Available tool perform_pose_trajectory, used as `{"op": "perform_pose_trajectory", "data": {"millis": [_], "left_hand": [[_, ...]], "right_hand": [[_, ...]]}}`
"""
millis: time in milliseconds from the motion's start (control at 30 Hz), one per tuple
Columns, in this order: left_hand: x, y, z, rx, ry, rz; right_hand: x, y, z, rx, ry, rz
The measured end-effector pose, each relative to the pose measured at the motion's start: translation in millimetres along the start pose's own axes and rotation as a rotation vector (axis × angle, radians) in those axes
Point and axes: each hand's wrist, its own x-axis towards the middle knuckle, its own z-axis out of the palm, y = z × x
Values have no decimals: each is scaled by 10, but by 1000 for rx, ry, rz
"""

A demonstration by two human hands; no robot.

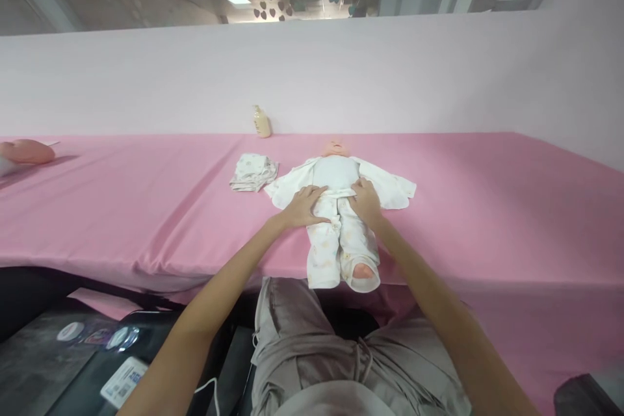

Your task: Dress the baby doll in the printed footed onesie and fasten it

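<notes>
From where I stand, the doll (336, 172) lies along the pink-covered table (463, 208), head towards twelve o'clock, its patterned trousers (323, 253) reaching the near edge at six. The person leans both bare arms in, the left forearm rising from about seven o'clock, the right from about five. The left hand (305, 207) is open, laid palm down at the waist, thumb spread well away from the fingers. The right hand (366, 201) is curled at the other side of the waistband (whether it pinches the cloth, I cannot tell). The white top's sleeves (394, 192) stretch out towards nine and three. At ten o'clock from the left hand sits a folded cloth (253, 172); beyond it, against the wall (390, 78), stands a pump bottle (262, 122).
</notes>
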Motion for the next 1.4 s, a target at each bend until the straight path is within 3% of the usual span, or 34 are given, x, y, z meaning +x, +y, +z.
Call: {"op": "perform_pose_trajectory", "data": {"millis": [100, 200, 300, 400, 500, 567, 667, 733, 800, 1000, 1100, 1233, 1400], "left_hand": [[-22, 71, 62, 89, 67, 4], [-48, 173, 153, 97, 102, 20], [-106, 263, 201, 54, 87, -8], [-204, 352, 124, -19, 42, -67], [-381, 452, -30, -176, -64, -92], [-532, 510, -96, -250, -214, -98], [-719, 571, -77, -255, -408, -139], [-775, 598, -8, -231, -450, -157], [-780, 619, 71, -191, -416, -137], [-728, 626, 169, 33, -82, -45], [-737, 639, 134, 22, -76, -61], [-750, 704, 128, -21, -159, -48], [-745, 758, 185, -70, -99, -71]], "right_hand": [[-164, -47, -188, -118, -102, -30], [-331, -111, -318, -153, -187, 41], [-424, -225, -376, -194, -241, 60], [-460, -314, -453, -193, -279, 65], [-553, -278, -606, -5, -437, 123], [-665, -193, -717, 188, -601, 76], [-829, -67, -814, 359, -839, -60], [-888, -32, -824, 394, -931, -84], [-906, -41, -815, 410, -949, -81], [-863, -124, -864, 303, -870, -89], [-827, -151, -907, 220, -876, -133], [-816, -225, -907, 151, -881, -124], [-840, -227, -813, 163, -805, -179]]}}
